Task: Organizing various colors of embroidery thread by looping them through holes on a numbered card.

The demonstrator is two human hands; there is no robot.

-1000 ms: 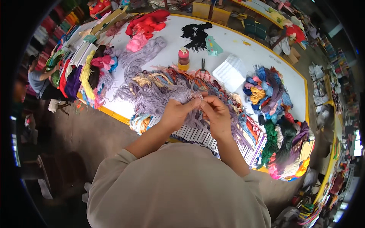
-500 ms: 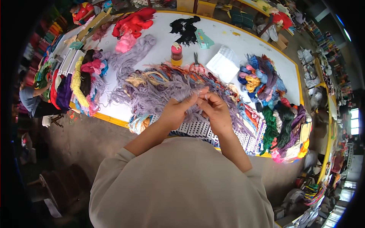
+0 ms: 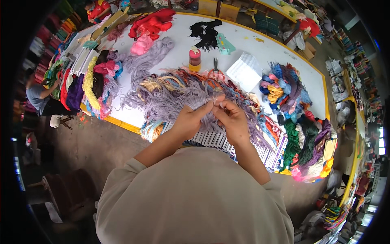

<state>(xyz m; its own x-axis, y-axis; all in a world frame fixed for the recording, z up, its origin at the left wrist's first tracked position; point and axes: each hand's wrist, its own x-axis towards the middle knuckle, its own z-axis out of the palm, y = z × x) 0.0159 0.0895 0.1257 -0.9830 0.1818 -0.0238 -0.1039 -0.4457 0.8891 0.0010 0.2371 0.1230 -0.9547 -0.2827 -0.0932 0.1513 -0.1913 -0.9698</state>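
Observation:
My left hand (image 3: pixel 191 121) and my right hand (image 3: pixel 232 120) meet fingertip to fingertip over a big heap of lilac yarn strands (image 3: pixel 168 101). Both pinch a thin bunch of the lilac strands between thumb and fingers. Under my hands lies a white plastic mesh canvas (image 3: pixel 219 141), partly covered by yarn, near the table's front edge. Mixed orange, blue and tan strands (image 3: pixel 185 79) lie tangled along the far side of the lilac heap.
The white table with a yellow rim (image 3: pixel 260 49) holds a red-capped bottle (image 3: pixel 195 58), scissors (image 3: pixel 215 67), a white folded mesh piece (image 3: pixel 246 71), black yarn (image 3: pixel 206 31), red and pink yarn (image 3: pixel 150 24), and coloured skeins at right (image 3: pixel 300 142) and left (image 3: pixel 87 83). A person in grey (image 3: pixel 38 95) sits at far left.
My hands stay together on the lilac strands with small finger movements. The view has shifted slightly, with the table sitting a little higher and more to the left.

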